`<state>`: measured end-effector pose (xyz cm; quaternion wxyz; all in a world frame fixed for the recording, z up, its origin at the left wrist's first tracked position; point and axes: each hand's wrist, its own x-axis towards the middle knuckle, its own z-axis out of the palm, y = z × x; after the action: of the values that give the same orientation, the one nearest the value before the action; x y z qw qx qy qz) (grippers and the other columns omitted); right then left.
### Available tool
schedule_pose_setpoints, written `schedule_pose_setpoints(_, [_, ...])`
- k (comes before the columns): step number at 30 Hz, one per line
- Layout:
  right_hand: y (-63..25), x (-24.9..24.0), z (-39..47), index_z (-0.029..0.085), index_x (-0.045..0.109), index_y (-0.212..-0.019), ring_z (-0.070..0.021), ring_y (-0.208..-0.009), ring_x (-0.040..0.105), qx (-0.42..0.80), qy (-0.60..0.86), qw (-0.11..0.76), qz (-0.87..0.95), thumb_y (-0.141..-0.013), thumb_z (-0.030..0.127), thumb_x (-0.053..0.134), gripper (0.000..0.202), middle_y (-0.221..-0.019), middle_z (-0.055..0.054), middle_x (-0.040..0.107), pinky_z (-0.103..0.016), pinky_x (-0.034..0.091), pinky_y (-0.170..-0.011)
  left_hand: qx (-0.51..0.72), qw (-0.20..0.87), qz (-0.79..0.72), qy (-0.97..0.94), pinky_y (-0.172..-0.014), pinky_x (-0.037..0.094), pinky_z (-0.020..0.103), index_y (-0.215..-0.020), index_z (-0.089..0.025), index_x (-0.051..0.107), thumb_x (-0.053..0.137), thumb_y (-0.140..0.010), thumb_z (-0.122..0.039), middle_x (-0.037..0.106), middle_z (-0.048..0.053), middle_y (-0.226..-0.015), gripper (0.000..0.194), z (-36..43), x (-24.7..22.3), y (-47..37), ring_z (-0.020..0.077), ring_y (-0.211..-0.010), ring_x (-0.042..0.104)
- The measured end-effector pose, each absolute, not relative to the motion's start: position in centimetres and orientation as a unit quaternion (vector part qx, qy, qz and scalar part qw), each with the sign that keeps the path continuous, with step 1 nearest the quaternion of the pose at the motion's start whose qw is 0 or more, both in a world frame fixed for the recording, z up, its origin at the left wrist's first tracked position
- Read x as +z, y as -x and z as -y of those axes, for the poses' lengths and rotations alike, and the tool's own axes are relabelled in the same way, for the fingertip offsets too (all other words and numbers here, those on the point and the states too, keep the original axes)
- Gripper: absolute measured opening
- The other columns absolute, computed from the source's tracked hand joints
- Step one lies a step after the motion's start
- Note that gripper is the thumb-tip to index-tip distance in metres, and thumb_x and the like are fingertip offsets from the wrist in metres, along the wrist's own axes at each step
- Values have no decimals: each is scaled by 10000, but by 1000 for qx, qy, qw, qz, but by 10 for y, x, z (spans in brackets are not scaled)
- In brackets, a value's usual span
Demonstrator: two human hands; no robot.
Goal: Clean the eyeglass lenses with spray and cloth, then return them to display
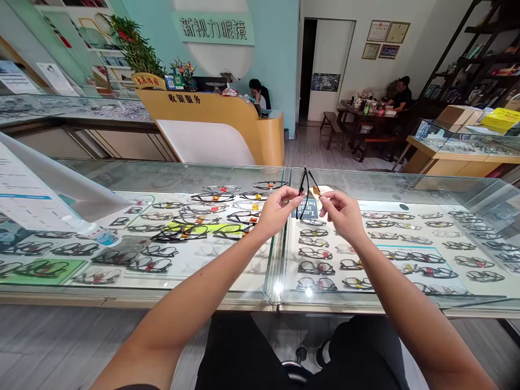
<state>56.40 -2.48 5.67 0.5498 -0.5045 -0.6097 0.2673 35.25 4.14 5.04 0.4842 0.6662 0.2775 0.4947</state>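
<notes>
A pair of dark-framed eyeglasses [305,181] is held up above the glass counter, turned nearly edge-on. My left hand [281,210] pinches it from the left, fingers closed. From the other side, my right hand [342,212] grips the slim dark temple, close to a small orange tag [316,190]. Below the hands, rows of eyeglasses [317,267] lie in the display case. More tagged eyeglasses [181,233] are spread to the left of my left hand; some seem to rest on top of the glass.
A white spray or pump bottle [95,232] and a propped paper sheet [30,189] stand at left on the counter [227,296]. Beyond is a yellow cashier desk [239,111] with a person behind it. Another person sits at a dark table [368,108].
</notes>
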Motion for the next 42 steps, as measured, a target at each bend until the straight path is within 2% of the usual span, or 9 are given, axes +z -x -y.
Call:
schedule_pose_setpoints(3, [-569,56,24,226,737,-1054,-181,-580,666,216,527,567,594,-1001,595,680,377,-824,-52,811,-356,543,-616,491,468,-283,-678,-1009,552,351,-1001,-198,680,802,-888,-585,774,86,-1109,421,-44,50,-350,237,-1131,729])
schedule_pose_setpoints(7, [-577,59,23,229,762,-1166,-235,-793,789,149,536,587,588,-1034,517,651,335,-1049,-97,849,-381,599,-709,489,455,-293,-684,-991,564,348,-996,-193,714,802,-895,-539,766,82,-1102,372,-46,49,-346,245,-1130,734])
schedule_pose_setpoints(13, [-582,69,26,272,652,-1459,-288,-1165,771,37,526,589,612,-1058,419,611,430,-1471,-134,725,-381,621,-740,478,424,-315,-702,-936,573,344,-1009,-191,757,781,-906,-550,782,85,-1080,374,-48,54,-341,249,-1072,732])
schedule_pose_setpoints(18, [-575,70,31,308,511,-1565,-272,-1191,759,37,494,595,633,-1057,358,617,521,-1530,-140,672,-371,618,-762,486,420,-310,-701,-919,559,334,-1012,-192,771,781,-917,-553,800,95,-1114,374,-47,62,-337,263,-1119,732])
schedule_pose_setpoints(23, [-562,59,32,307,599,-1469,-240,-1051,754,39,451,535,714,-1063,344,611,408,-1456,-130,671,-380,634,-761,494,431,-310,-688,-821,541,300,-1011,-191,772,794,-910,-555,789,92,-1089,379,-41,61,-340,250,-1078,727])
schedule_pose_setpoints(27, [-558,51,30,333,628,-1494,-292,-1217,702,4,439,460,772,-1081,336,577,416,-1503,-130,620,-456,657,-877,466,429,-316,-706,-826,545,301,-1034,-194,781,795,-917,-537,775,78,-1076,362,-37,59,-342,236,-1056,716])
schedule_pose_setpoints(31, [-559,51,28,323,669,-1446,-306,-1230,687,-23,458,451,765,-1074,347,599,379,-1599,-140,537,-530,634,-996,460,423,-322,-711,-814,541,301,-1032,-196,781,790,-920,-524,771,75,-1076,347,-36,58,-343,236,-1057,709])
schedule_pose_setpoints(36, [-562,52,27,258,697,-1362,-350,-1396,604,-57,466,448,761,-1053,344,638,326,-1693,-176,440,-600,518,-1175,465,425,-328,-704,-779,532,293,-1013,-188,776,795,-903,-519,769,82,-1066,350,-38,56,-344,242,-1050,711])
schedule_pose_setpoints(42, [-560,54,28,227,697,-1215,-393,-1556,445,-95,475,444,754,-1038,348,646,221,-1733,-172,425,-623,426,-1240,474,433,-317,-698,-748,534,293,-1004,-184,772,802,-901,-532,772,87,-1047,364,-42,53,-344,235,-1007,715])
